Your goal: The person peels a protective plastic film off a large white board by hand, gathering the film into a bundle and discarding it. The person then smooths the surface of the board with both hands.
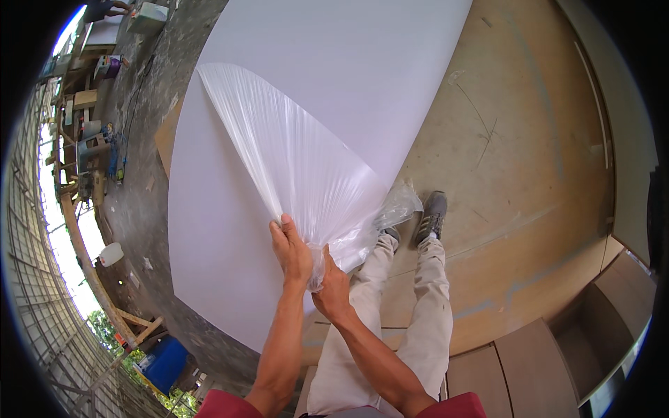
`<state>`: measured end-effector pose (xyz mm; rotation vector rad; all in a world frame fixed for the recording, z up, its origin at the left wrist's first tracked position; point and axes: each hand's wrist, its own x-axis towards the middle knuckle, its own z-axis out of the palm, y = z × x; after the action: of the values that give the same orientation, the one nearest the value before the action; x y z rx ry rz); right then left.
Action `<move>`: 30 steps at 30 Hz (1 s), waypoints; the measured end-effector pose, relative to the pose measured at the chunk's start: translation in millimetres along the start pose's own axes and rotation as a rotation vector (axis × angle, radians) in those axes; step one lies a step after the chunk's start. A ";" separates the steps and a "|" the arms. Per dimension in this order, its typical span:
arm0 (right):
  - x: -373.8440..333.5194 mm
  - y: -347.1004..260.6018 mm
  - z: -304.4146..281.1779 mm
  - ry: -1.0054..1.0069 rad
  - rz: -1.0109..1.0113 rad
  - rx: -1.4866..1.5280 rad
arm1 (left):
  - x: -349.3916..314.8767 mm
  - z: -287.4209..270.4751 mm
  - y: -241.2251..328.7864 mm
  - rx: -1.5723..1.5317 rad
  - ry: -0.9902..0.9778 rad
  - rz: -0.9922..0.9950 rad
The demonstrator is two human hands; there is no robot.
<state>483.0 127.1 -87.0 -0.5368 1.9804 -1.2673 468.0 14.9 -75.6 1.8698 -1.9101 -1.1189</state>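
Observation:
A clear plastic film (300, 150) stretches in a pleated fan over a large white sheet (334, 63). Its far edge lies along the white surface, while its near end is bunched between my hands. My left hand (291, 252) grips the gathered film from the left, thumb up. Close beside it, my right hand (332, 284) is closed on the same bunch from the right. A crumpled loose part of the film (398, 207) trails to the right over the sheet's edge, near my shoe. Parts of my fingers are hidden behind the film.
Brown board (502, 174) with blue marks lies to the right, under my shoes (432, 216). Wooden cabinet boxes (533, 366) stand at the lower right. Left are a grey concrete floor (150, 230), a blue drum (164, 364) and a white jug (111, 254). Another person (104, 8) is far left.

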 end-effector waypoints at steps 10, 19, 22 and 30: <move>-34.2 9.5 11.0 -0.025 -0.016 0.036 | -27.0 -17.5 -16.4 -0.005 0.037 -0.036; -57.6 21.2 10.2 -0.098 0.050 0.023 | -46.0 -22.6 -41.8 0.042 0.051 -0.006; -67.4 27.1 15.4 -0.148 0.062 0.017 | -52.4 -20.7 -63.5 0.055 0.147 0.036; -86.9 42.3 22.7 -0.056 -0.033 -0.024 | -58.1 -24.9 -92.4 0.103 0.099 -0.010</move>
<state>558.7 189.8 -101.3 -0.6126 1.9501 -1.2372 561.7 71.0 -100.2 1.9511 -1.9390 -0.9285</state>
